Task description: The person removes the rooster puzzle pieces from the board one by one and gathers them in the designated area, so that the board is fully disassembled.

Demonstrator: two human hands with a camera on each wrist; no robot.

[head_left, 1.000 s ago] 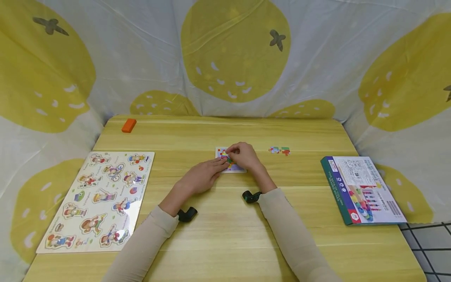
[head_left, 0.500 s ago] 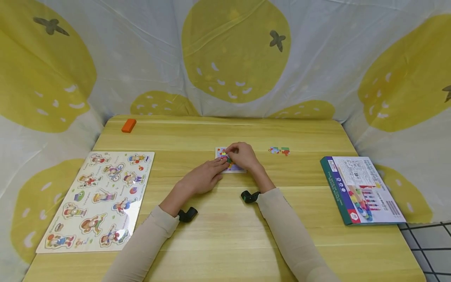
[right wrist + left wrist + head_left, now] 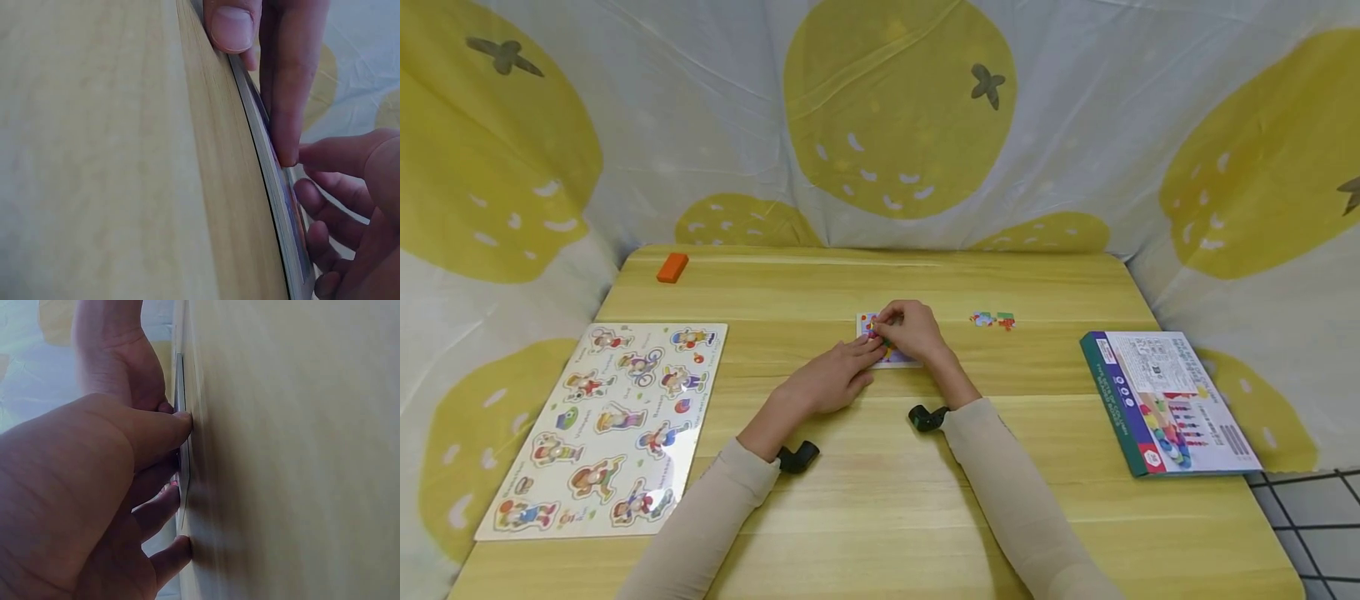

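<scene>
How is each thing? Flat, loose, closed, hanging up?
Small puzzle: flat, partly covered
Left hand: fingers resting on it
Right hand: bent fingers over it
Two puzzle pieces: loose, flat
Big board: flat, pictures up
Box: flat, looks closed
Orange block: flat
Cloth: hanging

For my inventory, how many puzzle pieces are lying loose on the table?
2: a pale blue piece and, beside it, a green-and-red piece, right of the small board. Others may be hidden.

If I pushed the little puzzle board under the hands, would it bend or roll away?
The little puzzle board probably wouldn't bend much: its edge looks solid in the right wrist view. It likely wouldn't roll, because it's flat with corners; a push might just slide it. It's small and thin, so it's probably light.
</scene>
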